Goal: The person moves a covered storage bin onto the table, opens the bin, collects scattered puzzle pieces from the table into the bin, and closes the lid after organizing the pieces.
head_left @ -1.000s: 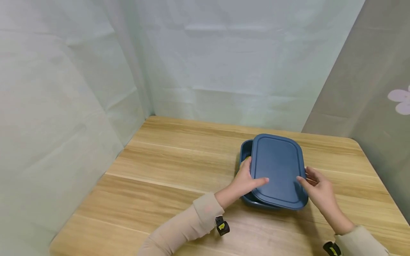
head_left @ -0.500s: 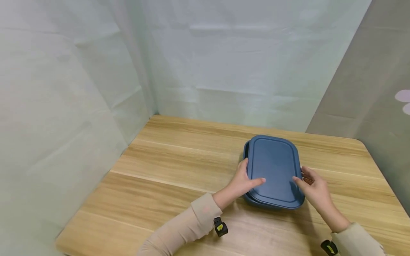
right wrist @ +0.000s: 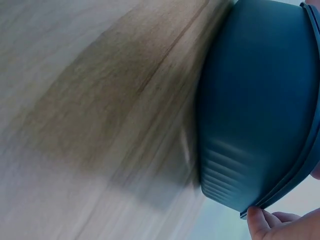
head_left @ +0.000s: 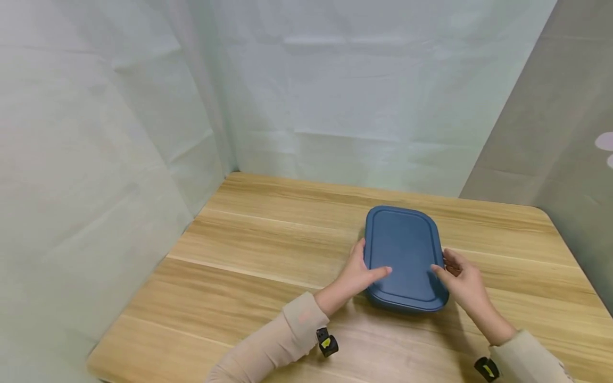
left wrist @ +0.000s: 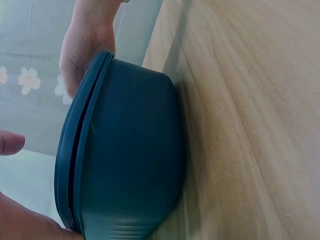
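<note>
A dark blue rectangular lid (head_left: 404, 250) with rounded corners lies over a matching food container (left wrist: 135, 145) on the table. Along the side seen in the left wrist view, a thin dark gap runs between lid and container rim. My left hand (head_left: 354, 274) holds the lid's left edge, its thumb over the top and its fingers down the side. On the opposite edge, my right hand (head_left: 466, 279) has its thumb at the lid's rim and its curled fingers (right wrist: 257, 220) against the side. The lid hides whatever is inside.
The wooden table (head_left: 268, 234) extends well to the left of the container. Pale curtains (head_left: 335, 96) hang behind it and at both sides. A black strap device (head_left: 328, 343) sits at the left sleeve cuff, another (head_left: 487, 368) at the right.
Both hands have shifted the lid left and down, so it now covers the container. The open strip at the container's left side, where something yellow showed earlier, is now hidden.
</note>
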Demonstrator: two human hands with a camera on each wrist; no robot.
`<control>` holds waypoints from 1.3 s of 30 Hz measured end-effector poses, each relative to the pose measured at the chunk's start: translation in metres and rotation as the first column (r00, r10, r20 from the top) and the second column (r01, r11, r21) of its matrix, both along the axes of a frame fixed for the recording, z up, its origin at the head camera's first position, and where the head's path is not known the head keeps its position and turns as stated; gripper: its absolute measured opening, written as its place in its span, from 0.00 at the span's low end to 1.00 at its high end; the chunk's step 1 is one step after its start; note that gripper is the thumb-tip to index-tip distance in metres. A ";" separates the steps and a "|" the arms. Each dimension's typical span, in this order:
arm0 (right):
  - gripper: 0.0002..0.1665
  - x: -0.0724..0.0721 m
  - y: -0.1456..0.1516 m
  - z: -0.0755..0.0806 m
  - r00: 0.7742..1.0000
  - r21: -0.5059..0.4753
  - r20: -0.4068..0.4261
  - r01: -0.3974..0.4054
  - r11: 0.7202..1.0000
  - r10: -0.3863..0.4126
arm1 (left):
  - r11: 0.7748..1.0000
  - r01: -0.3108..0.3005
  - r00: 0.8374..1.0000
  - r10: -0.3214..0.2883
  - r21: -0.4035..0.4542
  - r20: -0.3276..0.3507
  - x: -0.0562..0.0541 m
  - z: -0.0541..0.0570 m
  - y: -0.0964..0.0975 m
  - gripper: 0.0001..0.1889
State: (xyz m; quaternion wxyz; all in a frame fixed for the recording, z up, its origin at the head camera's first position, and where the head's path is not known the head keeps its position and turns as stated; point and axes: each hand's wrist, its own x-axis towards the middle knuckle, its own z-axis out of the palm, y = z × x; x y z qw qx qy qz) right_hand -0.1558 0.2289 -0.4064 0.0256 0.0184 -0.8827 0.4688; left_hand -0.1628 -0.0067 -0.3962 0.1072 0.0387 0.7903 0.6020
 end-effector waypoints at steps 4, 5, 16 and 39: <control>0.38 0.001 0.000 -0.001 1.000 0.007 0.005 -0.005 1.000 0.005 | 1.000 0.005 1.000 -0.005 -0.012 -0.001 0.001 -0.001 -0.001 0.49; 0.39 0.002 0.000 -0.001 1.000 0.017 0.006 -0.010 1.000 0.010 | 1.000 0.010 1.000 -0.010 -0.017 -0.005 0.002 -0.002 -0.002 0.49; 0.50 0.016 0.004 -0.004 0.987 0.303 -0.068 -0.118 0.946 0.145 | 0.942 0.201 0.960 -0.243 -0.270 -0.135 0.006 -0.006 -0.017 0.53; 0.55 0.039 0.008 -0.012 0.937 0.467 -0.137 -0.227 0.855 0.323 | 0.674 0.253 0.836 -0.514 -0.694 -0.194 0.016 -0.010 -0.038 0.52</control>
